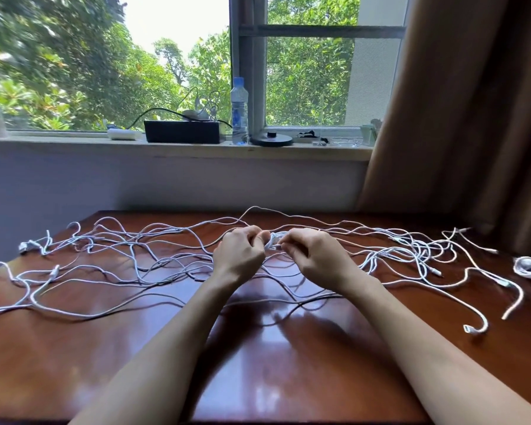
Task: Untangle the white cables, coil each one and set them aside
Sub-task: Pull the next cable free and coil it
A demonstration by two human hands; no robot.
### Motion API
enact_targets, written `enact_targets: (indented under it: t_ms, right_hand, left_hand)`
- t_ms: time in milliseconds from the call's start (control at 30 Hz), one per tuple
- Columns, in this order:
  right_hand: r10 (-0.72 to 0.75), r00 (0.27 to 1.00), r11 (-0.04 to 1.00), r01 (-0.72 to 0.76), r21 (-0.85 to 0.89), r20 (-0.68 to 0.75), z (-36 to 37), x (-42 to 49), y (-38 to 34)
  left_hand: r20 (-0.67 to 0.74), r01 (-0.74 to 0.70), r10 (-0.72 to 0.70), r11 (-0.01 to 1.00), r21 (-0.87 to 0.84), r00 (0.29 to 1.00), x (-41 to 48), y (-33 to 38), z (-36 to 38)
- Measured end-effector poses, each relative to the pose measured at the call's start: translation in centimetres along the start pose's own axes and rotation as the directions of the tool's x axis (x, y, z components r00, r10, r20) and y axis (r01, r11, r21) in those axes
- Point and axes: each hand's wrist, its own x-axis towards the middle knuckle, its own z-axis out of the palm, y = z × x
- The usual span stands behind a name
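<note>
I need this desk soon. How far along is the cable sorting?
Done: one coiled bundle lies at the right edge of the table. In hand: left hand and right hand grip a small coil between them. Left: many tangled cables sprawl across the table.

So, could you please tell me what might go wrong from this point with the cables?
The left hand and right hand pinch a small cable bundle amid the tangle; pulling hard could tighten the crossings. The coiled cable lies far right on the table, close to loose strands; a tug might drag it off.
</note>
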Motion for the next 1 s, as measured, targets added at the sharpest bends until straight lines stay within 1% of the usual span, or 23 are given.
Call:
enact_targets:
  t_ms: [67,200,367,467,567,633,700,800,833,1000]
  right_hand:
    - [-0.043,0.998,0.998,0.041,-0.037,-0.038,-0.3,0.2,0.1]
    - [-0.105,0.993,0.994,0.103,-0.032,-0.059,-0.8,0.4,0.8]
    - [-0.139,0.979,0.990,0.135,-0.038,-0.151,-1.6,0.4,1.3]
    - [-0.135,0.974,0.991,0.134,-0.015,-0.182,-1.6,0.5,1.3]
    - [-0.040,0.980,0.997,0.052,0.059,-0.196,-1.9,0.5,1.4]
    - [0.010,0.978,0.995,0.011,0.098,-0.208,-2.0,0.5,1.6]
    - [0.011,0.974,0.998,0.004,0.067,-0.225,-2.1,0.5,1.7]
    - [-0.004,0.971,0.998,-0.011,-0.061,-0.239,-2.1,0.6,1.9]
    - [0.000,0.971,0.997,-0.019,-0.078,-0.238,-2.0,0.6,2.1]
    - [0.001,0.981,0.999,-0.010,-0.045,-0.193,-1.9,0.5,2.9]
  left_hand:
    - [0.015,-0.042,0.042,0.999,0.025,0.999,0.0,0.0,0.0]
    - [0.061,-0.182,0.174,0.965,0.187,0.983,-0.4,0.1,0.4]
    - [0.118,-0.257,0.241,0.953,0.158,0.963,-0.6,0.3,0.2]
    - [0.195,-0.292,0.269,0.951,0.102,0.943,-0.7,0.3,0.0]
    - [0.267,-0.303,0.296,0.953,-0.012,0.917,-0.8,0.4,0.3]
    - [0.258,-0.296,0.307,0.952,-0.083,0.916,-0.7,0.3,0.4]
    - [0.244,-0.295,0.318,0.947,-0.126,0.916,-0.6,0.2,0.5]
    - [0.268,-0.299,0.342,0.935,-0.190,0.901,-0.7,0.4,0.4]
    - [0.279,-0.300,0.355,0.928,-0.222,0.892,-0.8,0.5,0.3]
    - [0.292,-0.296,0.401,0.891,-0.344,0.868,-1.2,1.4,-0.1]
